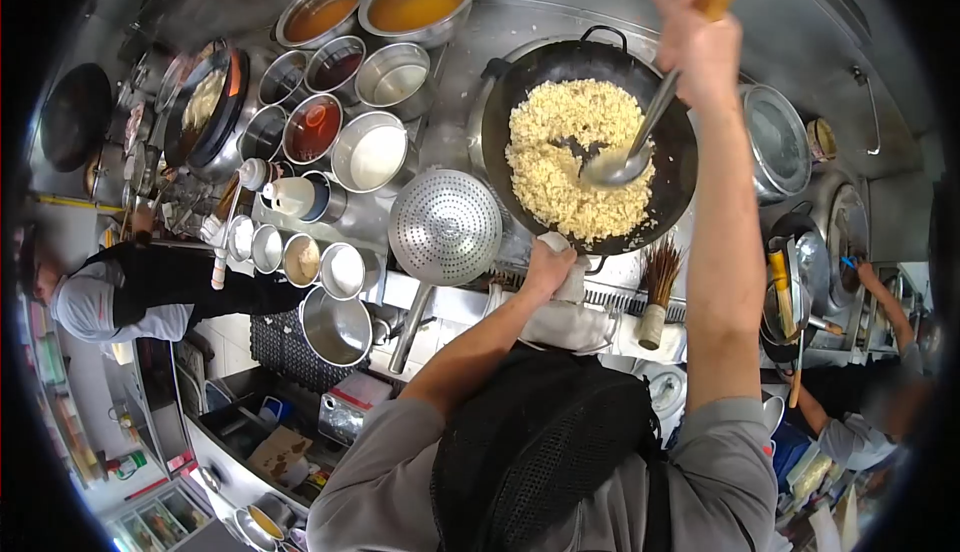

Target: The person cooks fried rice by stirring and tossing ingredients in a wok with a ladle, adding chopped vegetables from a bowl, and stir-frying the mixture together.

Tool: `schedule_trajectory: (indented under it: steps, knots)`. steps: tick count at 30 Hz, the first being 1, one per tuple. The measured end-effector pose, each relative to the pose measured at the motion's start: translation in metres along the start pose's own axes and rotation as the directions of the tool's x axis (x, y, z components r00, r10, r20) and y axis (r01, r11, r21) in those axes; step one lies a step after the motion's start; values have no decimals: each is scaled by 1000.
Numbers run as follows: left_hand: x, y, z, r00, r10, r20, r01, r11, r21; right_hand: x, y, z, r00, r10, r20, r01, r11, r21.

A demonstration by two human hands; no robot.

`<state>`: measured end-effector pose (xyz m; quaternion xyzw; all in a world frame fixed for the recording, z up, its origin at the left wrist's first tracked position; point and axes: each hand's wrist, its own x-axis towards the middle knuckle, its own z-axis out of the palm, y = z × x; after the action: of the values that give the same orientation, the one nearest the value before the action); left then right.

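My right hand (697,50) is wrapped round the long handle of a ladle (618,166), whose wooden end rises past the top edge of the view. The ladle's bowl rests in the yellowish fried rice (562,110) and is slightly blurred. A dark patch of bare wok shows in the middle of the rice. The black wok (672,187) sits on the stove. At its near rim, my left hand (547,270) is closed on a folded pale cloth (572,282) beside the near loop handle.
Left of the wok lies a perforated strainer (445,227), with pots of sauces and white seasoning (372,157) beyond. A bamboo brush (657,292) stands right of my left hand. A lidded pot (778,142) is at the right. Co-workers stand far left (100,297) and far right (860,427).
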<state>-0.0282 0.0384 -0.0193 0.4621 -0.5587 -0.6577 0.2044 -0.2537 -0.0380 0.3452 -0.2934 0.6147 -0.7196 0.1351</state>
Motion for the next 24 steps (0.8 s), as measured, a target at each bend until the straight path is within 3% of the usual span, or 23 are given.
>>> schedule_trajectory:
  steps: [2, 3, 5, 6, 8, 10, 12, 14, 16, 18, 19, 21, 24]
  knots:
    - [-14, 34, -7, 993, -81, 84, 85, 995, -43, 10, -15, -15, 986, -159, -59, 169, 951, 259]
    - [-21, 53, -10, 984, -140, 110, 146, 988, -47, 7, 7, -13, 989, -138, -61, 149, 954, 260]
    - [-12, 24, -7, 988, -103, 112, 113, 990, -88, -2, 69, -5, 970, -223, -96, 239, 947, 215]
    - [-7, 17, -5, 992, -56, 118, 72, 988, -137, -11, 92, -6, 1000, -9, 1, 9, 995, 102]
    - [-4, 25, -3, 994, 27, 107, -14, 992, -126, -19, 67, -4, 986, 106, 130, -113, 992, 47]
    - [-13, 35, -6, 991, -70, 116, 81, 993, -86, -20, 49, -4, 980, 144, 139, -150, 988, 37]
    - [-22, 43, -3, 997, -75, 32, 77, 995, -65, -9, 11, -8, 977, 150, 153, -156, 987, 30]
    - [-3, 2, 1, 997, -54, 50, 60, 990, -127, -10, -28, -18, 973, -203, -109, 211, 974, 76]
    - [-6, 21, 1, 999, -43, -2, 42, 984, -173, -7, 15, -32, 948, -287, -136, 307, 938, 159]
    - [-7, 24, -5, 971, -179, 159, 199, 972, -122, -22, 72, -29, 976, -92, -195, 95, 995, 4]
    - [-10, 26, -3, 980, -120, 160, 145, 977, -157, -27, 71, -37, 976, -98, -194, 101, 995, 6]
    - [-22, 36, 0, 977, -134, 167, 174, 951, -256, -43, 61, -49, 995, 82, 51, -89, 985, 148]
    - [-46, 48, 6, 973, -151, 178, 210, 895, -394, -64, 46, -61, 994, 83, 65, -91, 985, 148]
